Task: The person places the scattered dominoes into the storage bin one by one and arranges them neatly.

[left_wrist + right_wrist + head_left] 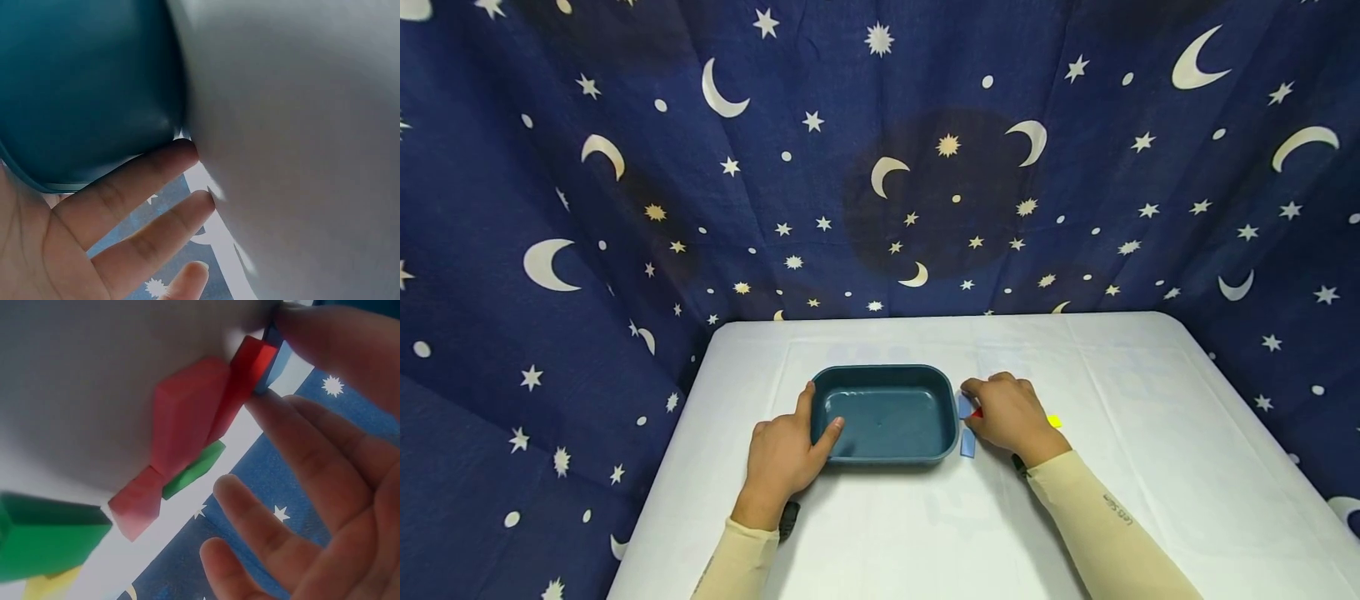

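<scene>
A dark teal rectangular tub [883,417] stands on the white table. My left hand [786,450] holds its left end, thumb over the rim and the other fingers along the outside; in the left wrist view the fingers [137,194] lie by the tub's wall [94,94]. Just right of the tub, my right hand [1007,414] pinches a blue block [965,406] between thumb and forefinger. The right wrist view shows this blue block [275,365] beside red blocks [190,412]. Another blue block [967,443] lies near the thumb.
Green blocks [53,537] and a yellow block [1054,422] lie by the right hand, partly hidden by it in the head view. A dark blue curtain [850,167] with moons and stars hangs behind the table [1150,500] and at its sides.
</scene>
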A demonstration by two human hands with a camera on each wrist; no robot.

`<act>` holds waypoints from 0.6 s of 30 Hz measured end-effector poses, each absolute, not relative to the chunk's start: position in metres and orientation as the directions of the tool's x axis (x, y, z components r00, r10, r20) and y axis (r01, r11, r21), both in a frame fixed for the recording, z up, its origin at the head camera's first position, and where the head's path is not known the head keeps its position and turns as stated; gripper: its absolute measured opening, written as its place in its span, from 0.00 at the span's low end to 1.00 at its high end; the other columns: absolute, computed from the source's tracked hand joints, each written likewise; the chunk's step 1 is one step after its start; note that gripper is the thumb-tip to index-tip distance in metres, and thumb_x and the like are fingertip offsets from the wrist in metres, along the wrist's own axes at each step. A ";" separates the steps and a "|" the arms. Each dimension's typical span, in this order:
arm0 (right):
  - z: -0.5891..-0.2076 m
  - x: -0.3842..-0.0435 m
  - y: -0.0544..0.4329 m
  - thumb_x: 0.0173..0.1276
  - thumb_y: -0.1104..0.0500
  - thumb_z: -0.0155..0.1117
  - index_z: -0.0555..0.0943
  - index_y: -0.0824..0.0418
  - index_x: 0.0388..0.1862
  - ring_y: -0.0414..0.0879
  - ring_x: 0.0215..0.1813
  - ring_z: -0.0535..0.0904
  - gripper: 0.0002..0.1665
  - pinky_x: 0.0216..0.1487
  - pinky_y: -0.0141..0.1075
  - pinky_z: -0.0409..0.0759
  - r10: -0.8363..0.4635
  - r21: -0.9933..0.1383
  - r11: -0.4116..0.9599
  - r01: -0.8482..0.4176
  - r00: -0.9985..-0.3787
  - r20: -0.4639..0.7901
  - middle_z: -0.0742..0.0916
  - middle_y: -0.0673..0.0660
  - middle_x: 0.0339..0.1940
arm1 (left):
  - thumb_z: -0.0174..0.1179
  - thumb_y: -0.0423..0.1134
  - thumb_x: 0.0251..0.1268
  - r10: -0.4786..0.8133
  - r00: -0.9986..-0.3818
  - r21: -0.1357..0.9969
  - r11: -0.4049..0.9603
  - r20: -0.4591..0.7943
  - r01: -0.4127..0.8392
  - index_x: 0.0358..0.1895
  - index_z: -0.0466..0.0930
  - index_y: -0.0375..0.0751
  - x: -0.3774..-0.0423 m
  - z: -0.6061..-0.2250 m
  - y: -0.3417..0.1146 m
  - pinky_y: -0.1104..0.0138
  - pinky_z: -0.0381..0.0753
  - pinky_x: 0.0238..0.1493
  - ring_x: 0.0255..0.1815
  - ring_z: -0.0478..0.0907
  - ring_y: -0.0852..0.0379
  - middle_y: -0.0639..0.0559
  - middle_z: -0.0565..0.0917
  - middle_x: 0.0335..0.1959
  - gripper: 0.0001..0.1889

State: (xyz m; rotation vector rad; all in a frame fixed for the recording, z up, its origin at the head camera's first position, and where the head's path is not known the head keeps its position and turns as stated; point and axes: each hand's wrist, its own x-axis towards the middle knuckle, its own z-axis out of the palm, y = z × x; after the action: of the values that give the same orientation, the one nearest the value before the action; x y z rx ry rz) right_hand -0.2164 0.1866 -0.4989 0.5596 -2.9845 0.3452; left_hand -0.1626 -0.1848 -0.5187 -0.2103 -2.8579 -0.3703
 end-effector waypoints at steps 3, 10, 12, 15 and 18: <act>-0.499 -0.216 0.186 0.56 0.53 0.83 0.87 0.56 0.58 0.63 0.60 0.80 0.30 0.55 0.64 0.72 -0.348 -0.205 0.908 -0.366 -0.930 0.122 0.91 0.51 0.40 | 0.40 0.77 0.74 0.112 -0.957 0.225 0.959 0.267 0.175 0.81 0.62 0.40 -0.162 -0.519 -0.186 0.45 0.77 0.37 0.27 0.85 0.46 0.45 0.86 0.26 0.50; -0.497 -0.215 0.189 0.55 0.50 0.84 0.87 0.57 0.59 0.62 0.60 0.80 0.32 0.56 0.62 0.71 -0.342 -0.205 0.909 -0.364 -0.930 0.133 0.91 0.52 0.41 | 0.36 0.79 0.73 0.113 -0.958 0.221 0.960 0.264 0.174 0.82 0.61 0.41 -0.162 -0.519 -0.186 0.44 0.76 0.39 0.27 0.85 0.46 0.46 0.86 0.26 0.51; -0.496 -0.216 0.190 0.55 0.51 0.84 0.87 0.57 0.59 0.62 0.59 0.80 0.33 0.56 0.61 0.71 -0.341 -0.207 0.908 -0.365 -0.929 0.143 0.91 0.52 0.41 | 0.36 0.79 0.73 0.112 -0.958 0.222 0.960 0.262 0.173 0.82 0.61 0.41 -0.162 -0.518 -0.186 0.44 0.76 0.39 0.27 0.85 0.46 0.46 0.86 0.25 0.51; -0.493 -0.218 0.192 0.54 0.51 0.84 0.87 0.57 0.59 0.61 0.58 0.81 0.33 0.54 0.61 0.72 -0.339 -0.200 0.908 -0.368 -0.926 0.166 0.90 0.52 0.39 | 0.37 0.79 0.72 0.111 -0.959 0.224 0.959 0.260 0.172 0.82 0.61 0.41 -0.163 -0.519 -0.187 0.44 0.76 0.40 0.27 0.85 0.46 0.47 0.86 0.25 0.51; -0.488 -0.220 0.192 0.55 0.51 0.83 0.86 0.57 0.60 0.61 0.57 0.81 0.33 0.52 0.61 0.72 -0.330 -0.191 0.912 -0.363 -0.926 0.182 0.89 0.51 0.34 | 0.38 0.79 0.72 0.114 -0.959 0.226 0.959 0.258 0.174 0.82 0.61 0.41 -0.163 -0.518 -0.187 0.44 0.76 0.39 0.26 0.84 0.47 0.48 0.85 0.24 0.51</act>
State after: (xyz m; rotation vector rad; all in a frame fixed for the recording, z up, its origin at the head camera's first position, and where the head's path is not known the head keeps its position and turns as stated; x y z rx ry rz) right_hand -0.2204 0.1921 -0.4882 0.5338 -2.9288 0.3345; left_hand -0.1626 -0.1872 -0.5182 -0.2140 -2.8658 -0.3617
